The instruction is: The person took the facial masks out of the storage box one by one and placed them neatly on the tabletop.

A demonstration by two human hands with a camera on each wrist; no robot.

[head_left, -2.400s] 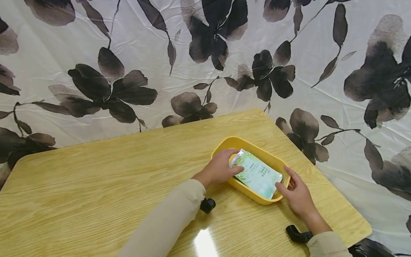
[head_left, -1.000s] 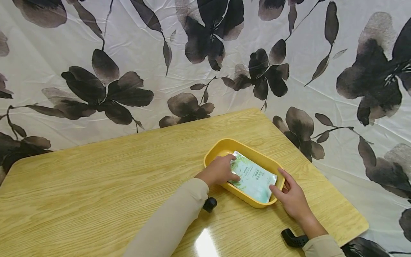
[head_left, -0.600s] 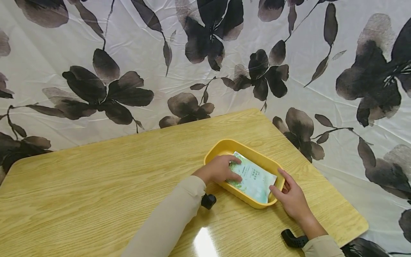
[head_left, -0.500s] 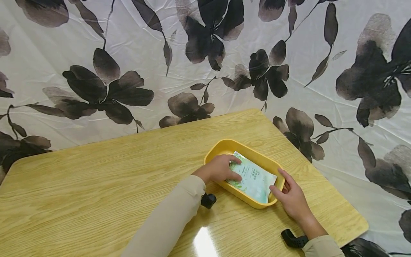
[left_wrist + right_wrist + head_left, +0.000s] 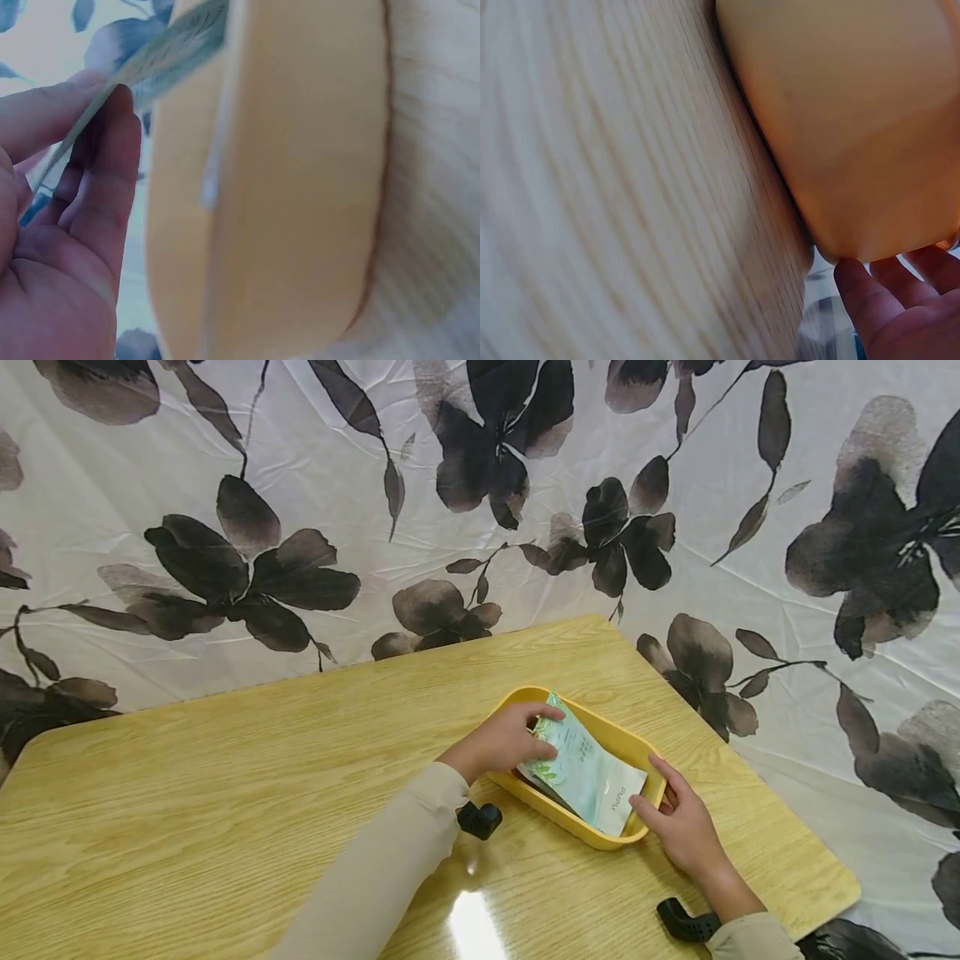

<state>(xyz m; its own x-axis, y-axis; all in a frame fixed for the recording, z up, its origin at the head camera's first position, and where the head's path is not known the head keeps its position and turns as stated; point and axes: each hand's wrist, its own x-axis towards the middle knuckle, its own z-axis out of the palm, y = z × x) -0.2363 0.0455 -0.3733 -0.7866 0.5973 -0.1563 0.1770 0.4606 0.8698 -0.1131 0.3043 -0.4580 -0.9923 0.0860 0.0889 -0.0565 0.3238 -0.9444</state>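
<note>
A yellow plastic tray [image 5: 630,742] with rounded corners sits on the table. Inside it a pale green foil sachet [image 5: 588,768] with leaf print and the letters PMPM is bent, its left end raised. My left hand [image 5: 510,739] pinches that raised end between thumb and fingers, as the left wrist view shows beside the tray wall [image 5: 307,150]. Under the sachet a grey edge of something else shows, mostly hidden. My right hand [image 5: 686,818] grips the tray's right end, thumb at the inner side of the rim and fingers against the outer wall [image 5: 855,135].
The wooden table [image 5: 225,802] stretches far to the left, and its right edge runs close past the tray. Behind stands a white cloth [image 5: 360,435] with dark flowers. Black camera mounts [image 5: 480,820] sit at both wrists, and a bright light reflection lies near the front.
My left hand has lifted the sachet's left end and drawn it slightly up and left, so the sachet now bends and the grey edge beneath shows. My right hand stays on the tray.
</note>
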